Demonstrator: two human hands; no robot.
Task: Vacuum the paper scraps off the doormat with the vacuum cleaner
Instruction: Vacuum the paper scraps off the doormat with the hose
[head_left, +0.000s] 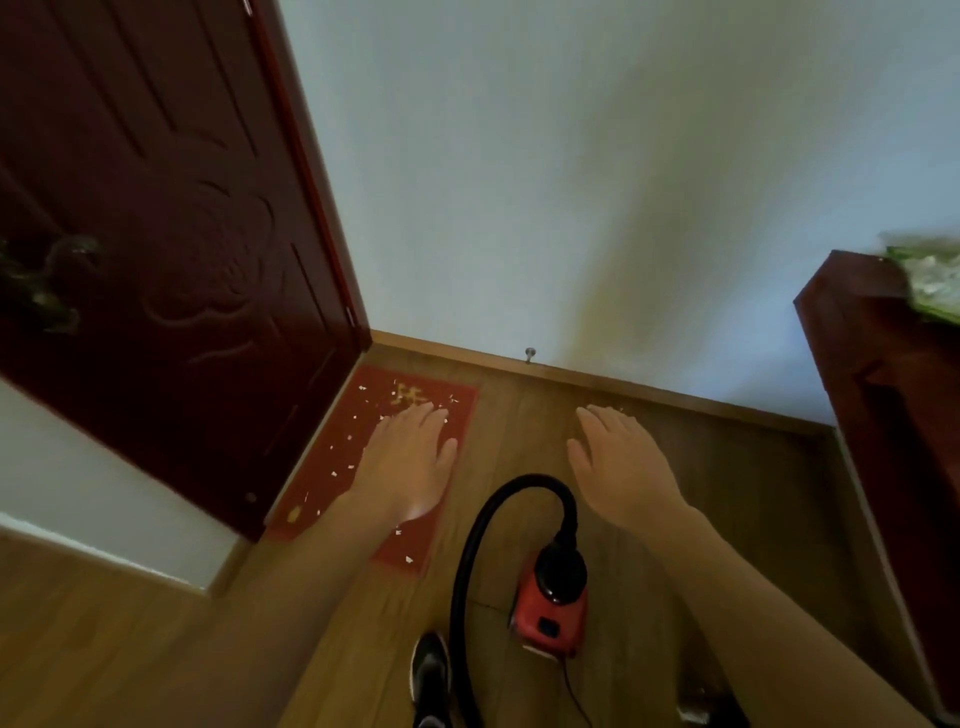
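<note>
A red doormat (332, 467) lies on the wooden floor by the dark door, strewn with several small white paper scraps (333, 474). A red and black vacuum cleaner (551, 608) stands on the floor below my hands, its black hose (483, 525) arching up and left from the body. My left hand (410, 457) is held out flat, palm down, in the air above the mat. My right hand (618, 462) is held out the same way over bare floor to the right of the mat. Both hands hold nothing.
A dark red door (171, 249) stands to the left of the mat. A white wall with a wooden skirting board (623, 384) and a doorstop (530, 355) runs behind. A dark wooden cabinet (883, 415) fills the right edge. My black shoe (430, 670) stands beside the hose.
</note>
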